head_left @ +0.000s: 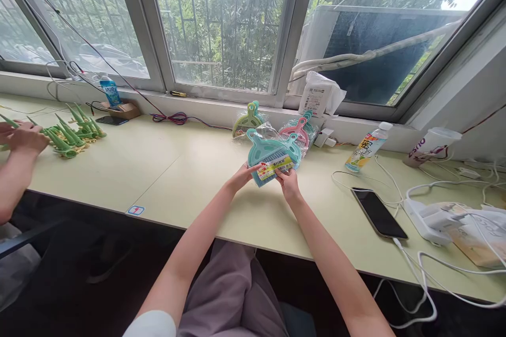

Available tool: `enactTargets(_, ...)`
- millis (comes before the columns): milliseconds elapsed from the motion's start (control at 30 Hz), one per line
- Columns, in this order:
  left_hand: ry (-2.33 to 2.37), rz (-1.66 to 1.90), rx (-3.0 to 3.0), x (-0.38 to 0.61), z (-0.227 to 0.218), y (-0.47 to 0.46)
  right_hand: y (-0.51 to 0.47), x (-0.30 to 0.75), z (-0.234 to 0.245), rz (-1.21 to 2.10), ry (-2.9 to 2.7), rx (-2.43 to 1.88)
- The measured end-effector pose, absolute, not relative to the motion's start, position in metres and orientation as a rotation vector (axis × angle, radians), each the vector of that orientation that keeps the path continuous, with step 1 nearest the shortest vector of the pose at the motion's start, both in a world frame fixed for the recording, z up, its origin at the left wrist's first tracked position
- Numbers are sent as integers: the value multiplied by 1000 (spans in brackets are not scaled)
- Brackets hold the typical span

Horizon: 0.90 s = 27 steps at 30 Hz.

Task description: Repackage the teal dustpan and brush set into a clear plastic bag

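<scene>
Between my two hands is a teal mini dustpan and brush set [265, 151] in clear wrap, with a yellow printed label across its front. My left hand [242, 176] grips its left side, thumb over the label's edge. My right hand [288, 181] closes on the lower right, thumb on the front; the fingers behind are hidden. Just past it on the table lie a green dustpan set [248, 122] and a pink dustpan set [297, 130], both in clear plastic, with teal ones partly showing beside them.
A tissue pack [318, 96] leans by the window. To the right stand a drink bottle [367, 147] and a cup [429, 148], with a phone [378, 213], power strip [429, 218] and white cables. At far left, another person's hands [27, 139] touch green cone-shaped pieces [69, 137].
</scene>
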<state>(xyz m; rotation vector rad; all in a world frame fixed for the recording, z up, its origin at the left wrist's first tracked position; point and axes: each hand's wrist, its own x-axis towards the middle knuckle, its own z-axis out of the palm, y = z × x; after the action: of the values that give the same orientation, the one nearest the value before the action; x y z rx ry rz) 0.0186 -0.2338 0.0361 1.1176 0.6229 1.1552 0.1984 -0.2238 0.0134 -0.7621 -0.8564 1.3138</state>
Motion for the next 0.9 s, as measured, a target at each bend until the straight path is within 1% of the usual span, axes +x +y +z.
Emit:
enactTargets(300, 704, 1111, 1183, 16, 34, -235, -223, 200, 12, 1369, -798, -768)
enactTargets(467, 712, 1073, 1245, 17, 33, -236, -219, 203, 12, 1406, -692, -853)
enactTargets(700, 663, 1044, 1341, 26, 28, -240, -213, 212, 5, 1240, -525, -994)
enactTargets(900, 713, 980, 1357, 25, 34, -244, -213, 214, 6, 1295, -491, -980)
